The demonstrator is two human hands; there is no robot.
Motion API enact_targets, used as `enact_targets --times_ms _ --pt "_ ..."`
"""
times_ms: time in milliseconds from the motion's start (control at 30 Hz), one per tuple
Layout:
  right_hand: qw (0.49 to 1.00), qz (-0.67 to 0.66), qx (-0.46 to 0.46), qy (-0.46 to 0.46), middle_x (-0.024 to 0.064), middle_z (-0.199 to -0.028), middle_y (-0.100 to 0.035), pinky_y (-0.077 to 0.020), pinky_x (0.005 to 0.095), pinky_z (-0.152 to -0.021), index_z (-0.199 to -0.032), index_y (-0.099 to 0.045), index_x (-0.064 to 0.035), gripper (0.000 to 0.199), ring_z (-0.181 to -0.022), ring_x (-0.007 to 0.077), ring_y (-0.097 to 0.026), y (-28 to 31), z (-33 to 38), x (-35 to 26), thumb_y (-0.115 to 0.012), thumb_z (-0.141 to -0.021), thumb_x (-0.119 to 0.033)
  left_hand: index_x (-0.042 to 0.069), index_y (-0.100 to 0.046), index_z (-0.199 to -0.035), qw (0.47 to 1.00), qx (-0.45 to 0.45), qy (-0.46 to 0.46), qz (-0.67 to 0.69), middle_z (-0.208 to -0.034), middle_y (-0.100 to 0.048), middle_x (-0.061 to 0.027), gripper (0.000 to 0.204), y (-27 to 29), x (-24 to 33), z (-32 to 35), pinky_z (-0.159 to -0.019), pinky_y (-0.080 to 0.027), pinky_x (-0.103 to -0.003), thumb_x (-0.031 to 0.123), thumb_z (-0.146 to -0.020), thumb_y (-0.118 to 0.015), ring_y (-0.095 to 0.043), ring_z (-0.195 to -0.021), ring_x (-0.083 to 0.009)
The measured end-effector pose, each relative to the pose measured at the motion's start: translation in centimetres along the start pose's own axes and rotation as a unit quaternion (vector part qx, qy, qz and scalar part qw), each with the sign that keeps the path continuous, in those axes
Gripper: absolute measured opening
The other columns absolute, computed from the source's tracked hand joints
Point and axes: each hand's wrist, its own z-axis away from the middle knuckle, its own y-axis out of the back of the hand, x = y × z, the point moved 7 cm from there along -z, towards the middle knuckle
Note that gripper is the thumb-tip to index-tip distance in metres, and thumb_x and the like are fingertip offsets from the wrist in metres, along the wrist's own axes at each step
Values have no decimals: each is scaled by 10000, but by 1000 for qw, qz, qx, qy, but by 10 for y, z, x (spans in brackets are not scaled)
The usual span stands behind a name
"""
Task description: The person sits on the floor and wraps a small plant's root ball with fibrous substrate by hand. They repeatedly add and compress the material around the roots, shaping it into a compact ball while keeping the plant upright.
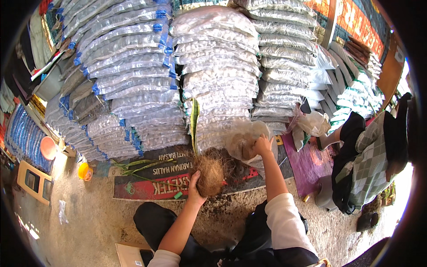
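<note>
My left hand [194, 190] grips a brown fibrous clump of coconut husk [210, 174] held over a printed banner sheet [147, 175] lying on the ground. My right hand [262, 145] reaches forward and holds the rim of a clear plastic bag [242, 139] that has more brown fibre inside. The bag leans against the foot of the stacked sacks. Loose fibre and dark crumbs lie scattered on the sheet between both hands.
Tall stacks of clear sacks of white pebbles [213, 75] fill the back. A person in a checked shirt [371, 160] sits at the right by a purple mat [307, 164]. An orange lid [48, 147], a yellow tub [84, 171] and green leaf strips [133, 168] lie left.
</note>
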Motion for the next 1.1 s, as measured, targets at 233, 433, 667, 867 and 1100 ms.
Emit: enact_targets --times_ms 233,433,667,867,1100 --pt "831 -543 117 -36 61 -820 -615 -461 293 -731 -898 -620 -30 190 -781 200 -602 68 -16 12 -600 -779 -176 75 -454 -1225 1000 2 -6 3 -1190 -502 -110 543 -10 3 10 -917 -433 -436 372 -803 -623 -498 -1111 -274" --pt "566 -816 77 -83 22 -898 -591 -454 277 -656 -941 -546 -87 105 -748 136 -565 115 17 -1 -515 -867 -155 101 -456 -1240 1000 -17 7 -4 -1213 -503 -108 569 -16 8 18 -910 -433 -450 436 -799 -588 -501 -1115 -276" --pt "499 -863 75 -3 31 -918 -579 -459 287 -698 -976 -525 -85 135 -794 139 -559 187 70 -11 -473 -863 -136 118 -468 -1232 999 -49 -13 -1 -1200 -514 -91 573 -15 17 26 -900 -429 -461 497 -810 -551 -510 -1100 -277" --pt "505 -854 -44 112 66 -953 -586 -496 311 -734 -1026 -501 -70 203 -841 184 -596 246 116 -46 -419 -854 -140 107 -470 -1232 997 -69 3 23 -1204 -512 -85 632 -15 18 30 -897 -422 -466 587 -822 -462 -510 -1093 -277" --pt "534 -806 -206 154 78 -955 -597 -479 290 -772 -1021 -539 -51 269 -858 176 -586 280 154 -114 -474 -776 -141 86 -465 -1251 997 -73 38 1 -1183 -542 -89 711 -25 6 41 -858 -447 -443 639 -805 -436 -538 -1050 -254"
